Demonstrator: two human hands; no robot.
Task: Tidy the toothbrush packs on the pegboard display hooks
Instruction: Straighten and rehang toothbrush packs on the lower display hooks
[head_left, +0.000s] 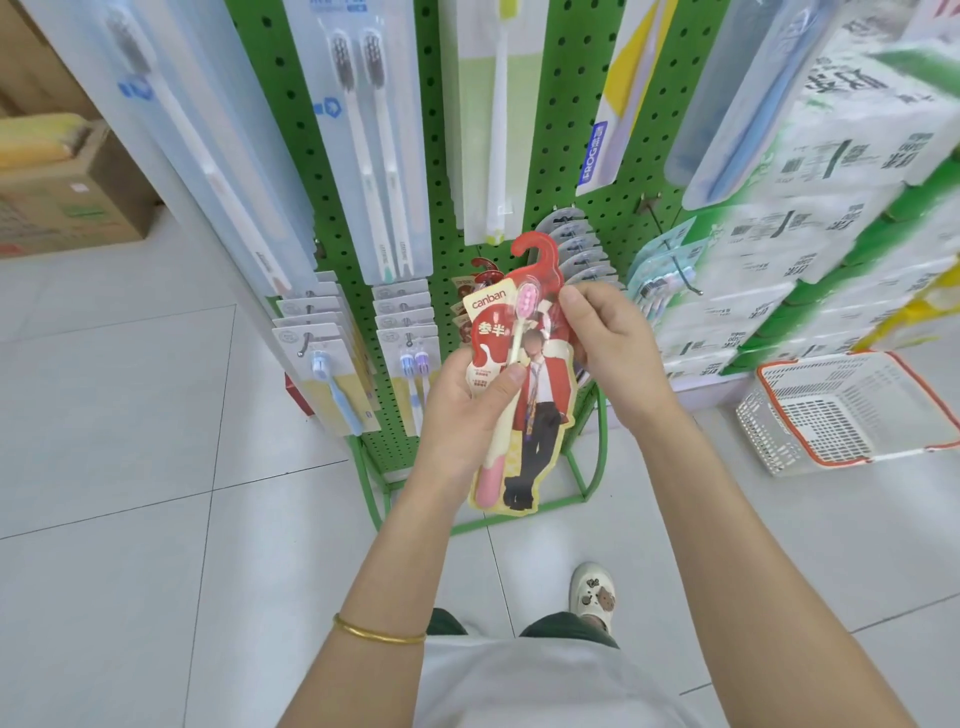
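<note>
Nearest, both hands hold one red toothbrush pack (524, 400) out in front of the green pegboard (436, 156), off any hook. The left hand (462, 415) grips its lower half, thumb across the front. The right hand (608, 338) pinches the upper right edge.

The job now looks to be hanging it back. It would go best by keeping the pack upright and facing out, steering with the right hand. The curled red hanger tab (530, 249) can then slip over the peg that carries the matching red packs (475, 283) just behind, to the left.

The pack is a thin, glossy card cut to an irregular outline, with a clear blister over a pink-headed brush. It will bend if squeezed.

Farther off, grey-tabbed packs (574, 244) overlap like scales on the next peg. Long, stiff, clear plastic packs (374, 140) hang flat above.
</note>
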